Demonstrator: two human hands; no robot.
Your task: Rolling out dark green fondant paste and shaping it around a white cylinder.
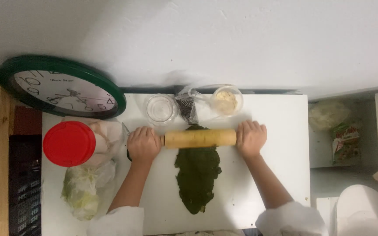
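A wooden rolling pin (200, 138) lies crosswise over the far end of a long, flattened sheet of dark green dough (197, 177) on a white table (281, 131). My left hand (144, 144) is closed around the pin's left handle. Closed around the right handle is my right hand (251, 138). The dough stretches from under the pin toward me, with ragged edges. White sleeves cover both my forearms near the bottom of the view.
Beyond the pin stand an empty clear glass bowl (160, 108), a glass cup holding pale crumbly stuff (226, 101) and a small dark packet (187, 108). At left are a red-lidded jar (69, 143), a bagged cabbage (81, 192) and a green-rimmed wall clock (61, 87). Shelves with packets stand at right.
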